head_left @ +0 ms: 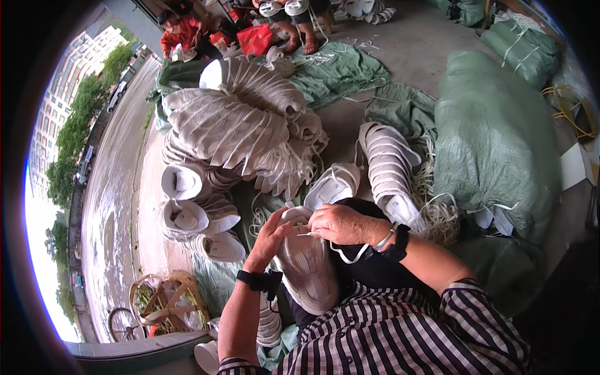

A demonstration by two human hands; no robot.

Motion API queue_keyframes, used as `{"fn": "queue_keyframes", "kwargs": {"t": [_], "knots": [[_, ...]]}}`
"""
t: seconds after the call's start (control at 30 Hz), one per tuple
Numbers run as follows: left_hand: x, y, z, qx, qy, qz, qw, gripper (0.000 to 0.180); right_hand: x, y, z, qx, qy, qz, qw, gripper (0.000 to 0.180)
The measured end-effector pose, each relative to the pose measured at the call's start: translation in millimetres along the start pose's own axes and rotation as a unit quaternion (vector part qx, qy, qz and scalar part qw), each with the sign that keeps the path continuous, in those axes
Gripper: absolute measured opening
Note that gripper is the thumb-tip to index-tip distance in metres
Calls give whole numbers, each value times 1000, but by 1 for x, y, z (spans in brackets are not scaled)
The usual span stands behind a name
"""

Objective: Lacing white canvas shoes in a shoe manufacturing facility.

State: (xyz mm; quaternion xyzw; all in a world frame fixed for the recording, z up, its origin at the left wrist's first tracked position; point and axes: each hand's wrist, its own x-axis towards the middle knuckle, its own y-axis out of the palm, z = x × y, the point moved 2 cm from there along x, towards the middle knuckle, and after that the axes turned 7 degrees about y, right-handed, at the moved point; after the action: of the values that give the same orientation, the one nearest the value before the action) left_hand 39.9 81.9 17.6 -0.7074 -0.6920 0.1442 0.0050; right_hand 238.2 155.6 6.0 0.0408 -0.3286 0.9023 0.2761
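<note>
Striped shirt (387,331) borders the shoe (306,275); left fingers (279,229) grip it, right fingers (319,225) pinch its lace (304,234). Beyond the shoe lies grey floor (425,40); rightward, a sack (490,144); leftward, a basket (169,310) of greenery (147,294).

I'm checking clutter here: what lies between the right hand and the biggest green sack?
In the head view, from the right hand: a black-clad leg, then a row of nested pale shoes, then a tangle of pale laces beside the sack.
</note>
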Motion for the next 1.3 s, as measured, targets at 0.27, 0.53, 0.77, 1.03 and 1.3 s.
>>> {"fn": "queue_keyframes", "kwargs": {"t": [0.27,0.53,0.77,1.03,1.3], "knots": [[-8,3,23,-6,26,-91,996,57,0,7,10,33,-39,-94,994,9],[-91,58,24,321,212,-114,916,77,18,37,17,-67,-102,-19,992,12],[-105,68,28,345,151,-136,916,74,29,31,34,-108,-81,28,990,14],[-124,76,14,413,206,-161,873,61,24,34,55,-128,-66,-8,990,11],[-111,63,-7,481,153,-127,854,57,2,-4,33,336,216,40,916,12]]}}
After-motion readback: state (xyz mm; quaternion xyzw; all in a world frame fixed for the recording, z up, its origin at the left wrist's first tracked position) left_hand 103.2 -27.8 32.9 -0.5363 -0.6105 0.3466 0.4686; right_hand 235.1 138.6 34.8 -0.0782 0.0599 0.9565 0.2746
